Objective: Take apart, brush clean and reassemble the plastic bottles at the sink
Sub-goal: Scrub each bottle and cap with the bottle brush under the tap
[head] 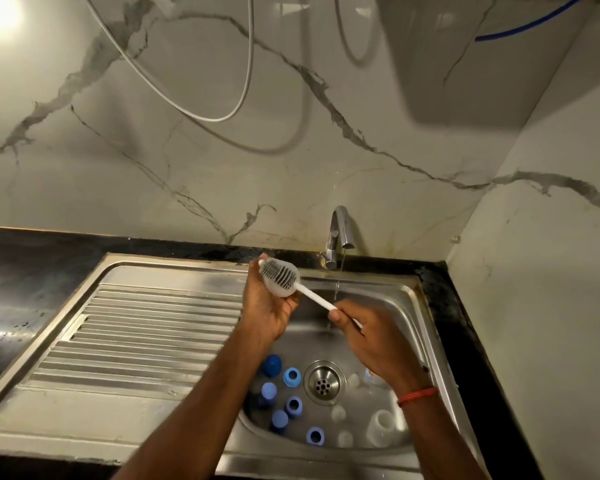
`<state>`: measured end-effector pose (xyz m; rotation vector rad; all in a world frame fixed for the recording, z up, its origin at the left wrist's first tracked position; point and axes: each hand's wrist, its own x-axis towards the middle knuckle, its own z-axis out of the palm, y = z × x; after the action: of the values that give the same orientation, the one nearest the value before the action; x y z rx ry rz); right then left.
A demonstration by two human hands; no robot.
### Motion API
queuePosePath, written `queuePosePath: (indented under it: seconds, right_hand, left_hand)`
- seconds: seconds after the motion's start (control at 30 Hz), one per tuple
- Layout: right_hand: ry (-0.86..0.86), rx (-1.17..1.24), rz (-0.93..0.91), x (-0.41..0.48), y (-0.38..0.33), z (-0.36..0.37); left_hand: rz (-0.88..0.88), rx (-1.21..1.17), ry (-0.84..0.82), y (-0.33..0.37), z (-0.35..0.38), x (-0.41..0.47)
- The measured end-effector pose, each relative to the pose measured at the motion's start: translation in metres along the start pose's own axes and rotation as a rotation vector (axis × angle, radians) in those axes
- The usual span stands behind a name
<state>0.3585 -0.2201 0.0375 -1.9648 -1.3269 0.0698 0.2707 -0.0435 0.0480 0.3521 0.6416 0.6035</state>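
Over the sink (409, 299), left hand (267, 310) clasps clear piece (282, 289), right hand (371, 341) grips brush (310, 295) (tap (340, 230) running): wet piece could slip.

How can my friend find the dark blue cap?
Look in the sink, left of the drain, at the cluster of blue pieces. The cap is the one farthest back: a closed dome, darker than all the others.

We log the basin (395, 306) floor as crowded: blue caps (293, 376) left of the drain (324, 382), clear bottle parts (381, 424) right. Over mid-basin, the left hand (267, 308) gripping a clear dome (278, 289) and the right hand (368, 341) gripping the brush (314, 295) bar passage. The faucet (338, 230) blocks the rear. The ribbed drainboard (146, 334) offers room.
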Motion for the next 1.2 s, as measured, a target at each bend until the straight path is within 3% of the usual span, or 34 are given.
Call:
queuePosePath:
  seconds: [0.13,0.27,0.33,0.47,0.73,1.2]
  right_hand:
    - [0.049,0.042,0.076,-0.008,0.026,-0.024]
    - [0.208,0.107,0.176,-0.006,0.030,-0.030]
    - [0.182,0.073,0.174,-0.003,0.028,-0.029]
    - [0.090,-0.004,0.192,0.003,0.019,-0.019]
    - [-0.119,0.216,0.279,-0.003,0.025,-0.025]
    - [-0.067,0.173,0.256,-0.007,0.027,-0.033]
  left_hand:
    - [0.146,0.191,-0.092,0.014,-0.019,0.006]
    - [0.356,0.647,-0.177,0.017,-0.036,0.007]
    - [0.450,0.880,-0.242,0.014,-0.041,0.006]
    - [0.537,1.097,-0.398,0.010,-0.046,0.009]
    - [0.509,1.005,-0.479,0.015,-0.056,0.007]
    - [0.372,1.127,-0.598,0.009,-0.038,0.003]
